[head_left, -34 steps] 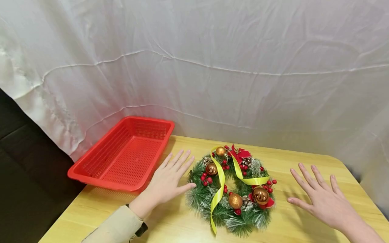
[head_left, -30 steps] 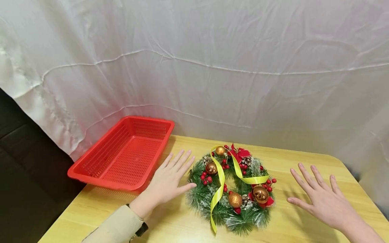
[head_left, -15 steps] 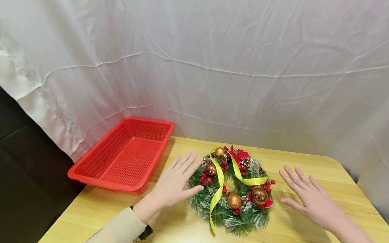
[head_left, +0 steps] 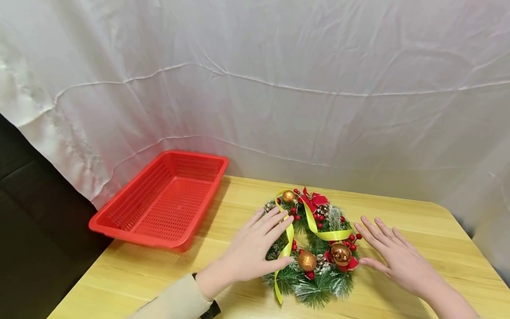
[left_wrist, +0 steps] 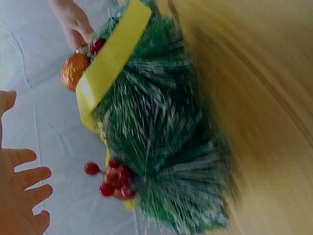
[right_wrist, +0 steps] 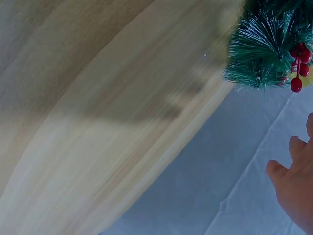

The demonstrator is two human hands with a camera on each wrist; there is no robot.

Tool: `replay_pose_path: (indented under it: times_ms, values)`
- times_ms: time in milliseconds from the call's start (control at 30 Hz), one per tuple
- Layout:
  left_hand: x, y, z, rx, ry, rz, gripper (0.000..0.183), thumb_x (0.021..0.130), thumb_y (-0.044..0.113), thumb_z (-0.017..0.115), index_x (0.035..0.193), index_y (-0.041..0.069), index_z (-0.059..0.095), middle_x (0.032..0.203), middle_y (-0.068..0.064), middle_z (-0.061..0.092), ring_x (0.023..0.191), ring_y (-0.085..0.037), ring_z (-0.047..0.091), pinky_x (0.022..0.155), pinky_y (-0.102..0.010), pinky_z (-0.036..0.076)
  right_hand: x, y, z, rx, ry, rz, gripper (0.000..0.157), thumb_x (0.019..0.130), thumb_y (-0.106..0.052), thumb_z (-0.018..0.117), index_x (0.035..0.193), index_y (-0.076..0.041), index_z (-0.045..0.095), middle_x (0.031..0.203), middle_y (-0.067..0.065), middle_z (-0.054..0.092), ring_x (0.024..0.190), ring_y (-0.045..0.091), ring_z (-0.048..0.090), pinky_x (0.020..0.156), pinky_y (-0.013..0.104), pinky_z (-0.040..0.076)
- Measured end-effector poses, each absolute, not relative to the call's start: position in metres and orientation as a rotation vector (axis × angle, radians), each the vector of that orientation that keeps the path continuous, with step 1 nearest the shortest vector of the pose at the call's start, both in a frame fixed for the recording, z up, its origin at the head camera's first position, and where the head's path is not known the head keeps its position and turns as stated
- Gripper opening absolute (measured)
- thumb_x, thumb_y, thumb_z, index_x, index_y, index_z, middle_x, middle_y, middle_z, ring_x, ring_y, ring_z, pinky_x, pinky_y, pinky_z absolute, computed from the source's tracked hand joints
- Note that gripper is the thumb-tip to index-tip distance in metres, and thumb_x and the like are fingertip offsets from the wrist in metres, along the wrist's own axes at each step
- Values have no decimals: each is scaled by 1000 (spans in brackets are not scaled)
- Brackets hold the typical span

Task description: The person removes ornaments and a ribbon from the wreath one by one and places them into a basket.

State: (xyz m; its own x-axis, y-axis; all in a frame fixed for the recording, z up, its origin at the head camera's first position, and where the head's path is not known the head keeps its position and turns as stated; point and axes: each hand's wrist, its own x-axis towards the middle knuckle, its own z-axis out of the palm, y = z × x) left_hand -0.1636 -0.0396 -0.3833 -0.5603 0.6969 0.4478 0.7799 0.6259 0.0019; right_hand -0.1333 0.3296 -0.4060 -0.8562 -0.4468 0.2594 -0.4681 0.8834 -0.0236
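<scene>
Apparently readying a grasp, your left hand [head_left: 255,253] hovers over the wreath [head_left: 320,285], right hand [head_left: 402,262] beside it, loose, empty fingers needing to curl.

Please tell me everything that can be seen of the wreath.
The wreath is a ring of green, partly frosted needles that look plastic, set with coppery balls, red berries, pine cones and red flowers. It lies flat on the table, right of the basket. A yellow ribbon lies across it. The left hand hovers over its left side; the right hand is beside it.
</scene>
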Motion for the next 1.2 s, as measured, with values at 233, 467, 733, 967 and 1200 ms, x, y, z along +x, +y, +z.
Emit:
replay_pose_path:
  times_ms: [233, 467, 733, 967, 1200]
  values:
    - [-156, -21, -389, -1219, -2412, -281, 77, 92, 67, 36, 153, 23, 19, 152, 3, 33, 144, -13, 10, 116, -40, 7, -136, 327, -406, 714, -2819, 156, 80, 90, -46, 61, 154, -25, 17, 159, 1, 10, 144, 19, -2, 113, 32, -10]
    - [-149, -8, -395, -1300, -2376, -309, 71, 93, 62, 42, 150, 21, 30, 150, 2, 36, 142, -14, 17, 115, -42, 14, -137, 326, -407, 756, -2825, 197, 76, 91, -43, 60, 153, -24, 21, 159, 0, 13, 144, 19, 0, 113, 30, -10]
    - [-144, 0, -403, -1325, -2357, -258, 65, 93, 53, 50, 148, 20, 36, 145, 1, 43, 137, -13, 31, 113, -41, 23, -138, 326, -413, 779, -2812, 192, 73, 92, -42, 60, 152, -21, 26, 159, 1, 13, 144, 19, 0, 112, 28, -10]
    - [-144, 3, -407, -1326, -2314, -260, 58, 92, 41, 58, 143, 17, 44, 138, 0, 49, 128, -14, 43, 107, -35, 34, -139, 326, -416, 788, -2806, 166, 70, 92, -43, 60, 151, -23, 29, 158, -1, 16, 144, 18, 0, 113, 28, -10]
    - [-143, 5, -408, -1308, -2361, -243, 54, 90, 40, 63, 138, 18, 51, 130, 2, 54, 115, -10, 52, 93, -26, 43, -139, 325, -418, 794, -2810, 148, 69, 91, -45, 59, 151, -25, 30, 158, -2, 17, 144, 15, 0, 112, 26, -10]
